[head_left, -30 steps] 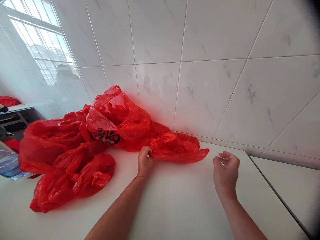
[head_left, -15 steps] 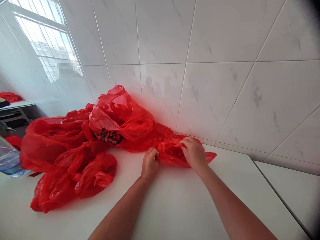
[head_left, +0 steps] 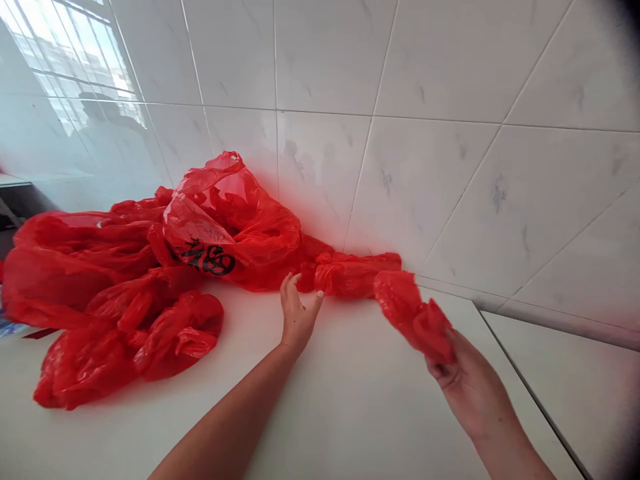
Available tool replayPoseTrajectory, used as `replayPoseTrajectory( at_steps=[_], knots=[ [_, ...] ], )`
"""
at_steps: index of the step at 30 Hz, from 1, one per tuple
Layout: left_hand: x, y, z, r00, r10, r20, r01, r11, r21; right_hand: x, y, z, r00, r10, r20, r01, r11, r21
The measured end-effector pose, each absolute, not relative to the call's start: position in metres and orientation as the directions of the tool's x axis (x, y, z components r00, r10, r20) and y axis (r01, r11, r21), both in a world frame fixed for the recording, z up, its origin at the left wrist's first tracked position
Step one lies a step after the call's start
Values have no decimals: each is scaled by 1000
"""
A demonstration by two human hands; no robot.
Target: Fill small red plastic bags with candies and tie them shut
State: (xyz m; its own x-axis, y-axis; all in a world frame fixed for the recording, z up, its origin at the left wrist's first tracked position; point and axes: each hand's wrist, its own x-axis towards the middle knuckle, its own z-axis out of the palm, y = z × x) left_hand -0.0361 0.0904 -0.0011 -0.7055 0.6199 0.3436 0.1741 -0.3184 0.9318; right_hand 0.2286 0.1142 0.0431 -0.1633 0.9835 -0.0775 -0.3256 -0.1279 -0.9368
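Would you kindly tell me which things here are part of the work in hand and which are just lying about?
In hand:
- right hand, shut on the bunched red bag end
- left hand, open beside the twisted red bag

Lying about:
- printed red bag
- red bag heap
- white counter

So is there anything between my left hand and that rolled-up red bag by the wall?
Nothing visible. The left hand lies open on the white counter, its fingertips right beside the rolled bag.
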Motion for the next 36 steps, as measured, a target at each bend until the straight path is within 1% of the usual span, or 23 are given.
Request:
replayPoseTrajectory(
  at_steps=[1,2,3,4,5,7,9,11,12,15,17,18,21,24,26,27,28,29,30,31,32,33,36],
  knots=[
    [-28,85,2,-673,622,400,223,-345,912,228,110,36,-178,980,-95,-274,-142,-951],
    [-19,80,4,-604,660,447,241,-383,892,228,107,30,-191,976,-106,-215,-146,-966],
    [-10,76,6,-505,726,466,210,-421,883,227,105,23,-210,972,-110,-152,-143,-978],
    [-1,72,7,-385,807,447,119,-437,891,227,104,17,-244,963,-112,-88,-137,-987],
    [7,70,6,-266,883,387,-24,-408,913,228,103,12,-287,951,-111,-31,-125,-992],
    [19,68,4,-111,966,232,-298,-255,920,231,107,4,-328,939,-102,-1,-108,-994],
    [23,69,0,-87,989,118,-453,-145,880,238,115,0,-240,964,-112,-158,-152,-976],
    [21,72,-3,-131,988,83,-511,-140,848,247,125,0,-100,982,-161,-381,-188,-905],
    [19,73,-4,-149,986,81,-532,-149,834,252,130,1,-59,980,-190,-458,-196,-867],
    [12,76,-6,-162,986,40,-642,-136,755,262,139,6,-37,975,-219,-527,-205,-825],
    [7,78,-6,-189,982,24,-663,-146,735,267,140,10,-76,976,-203,-555,-210,-805],
    [4,79,-7,-225,974,28,-626,-166,762,269,140,11,-112,977,-180,-570,-211,-794],
    [-8,83,-7,-359,930,73,-412,-229,882,278,139,16,-244,967,-77,-573,-207,-793],
    [-17,80,-3,-524,845,106,-271,-284,920,283,137,18,-329,944,-14,-476,-179,-861],
    [-16,72,2,-603,773,196,-116,-328,937,280,135,17,-370,929,-17,-394,-173,-903],
    [-12,68,5,-585,760,285,15,-341,940,277,133,16,-391,920,-25,-360,-178,-916],
    [-6,63,8,-510,771,381,168,-345,923,273,131,15,-417,908,-36,-331,-189,-925],
    [0,58,9,-385,801,458,323,-347,880,269,129,14,-441,896,-47,-310,-201,-929],
    [7,54,10,-238,837,493,453,-353,818,266,127,13,-460,886,-56,-299,-214,-930],
    [14,52,9,-107,868,484,536,-359,764,264,126,12,-471,880,-65,-297,-228,-927],
    [19,50,8,-30,896,443,560,-352,750,263,127,10,-468,880,-75,-302,-240,-923],
    [23,50,5,2,919,393,552,-329,766,264,128,9,-435,896,-90,-314,-244,-917],
    [24,55,-3,-50,960,275,455,-223,862,274,140,3,-182,974,-136,-351,-193,-916]
  ],
)
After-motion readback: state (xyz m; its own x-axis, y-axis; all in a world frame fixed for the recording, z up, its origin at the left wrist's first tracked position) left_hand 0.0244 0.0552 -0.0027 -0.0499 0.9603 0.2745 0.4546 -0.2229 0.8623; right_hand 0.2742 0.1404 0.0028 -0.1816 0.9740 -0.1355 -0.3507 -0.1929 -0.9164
